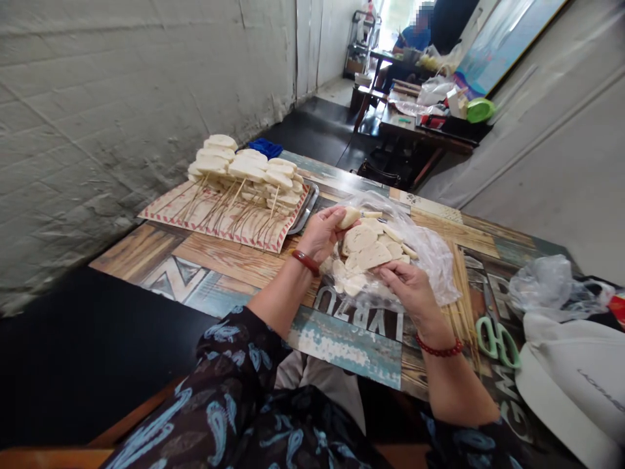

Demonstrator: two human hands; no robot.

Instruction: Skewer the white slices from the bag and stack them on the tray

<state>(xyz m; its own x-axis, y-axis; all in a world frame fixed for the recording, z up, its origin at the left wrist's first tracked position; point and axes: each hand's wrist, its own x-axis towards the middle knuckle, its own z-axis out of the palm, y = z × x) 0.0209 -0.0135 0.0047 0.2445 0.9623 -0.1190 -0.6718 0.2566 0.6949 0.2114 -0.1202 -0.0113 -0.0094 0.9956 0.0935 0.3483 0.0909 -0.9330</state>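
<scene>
My left hand [325, 231] is closed on a pale flat slice [349, 217] above the left edge of an opened clear plastic bag [437, 260]. Several pale slices [374, 253] lie loosely piled on that bag. The fingers of my right hand [403, 281] are pinched at the lower edge of the pile; what they hold, if anything, is too small to tell. At the left, skewered slices [249, 166] are stacked on a paper sheet [195, 215] over a metal tray [310, 202], their thin sticks pointing toward me.
Right of the bag lie bare wooden sticks [459, 293], green-handled scissors [498, 342], a crumpled plastic bag [551, 283] and a white cap [576, 378]. A blue cloth [266, 147] sits behind the stacks. Farther back, a person in blue [415, 39] sits at another cluttered table.
</scene>
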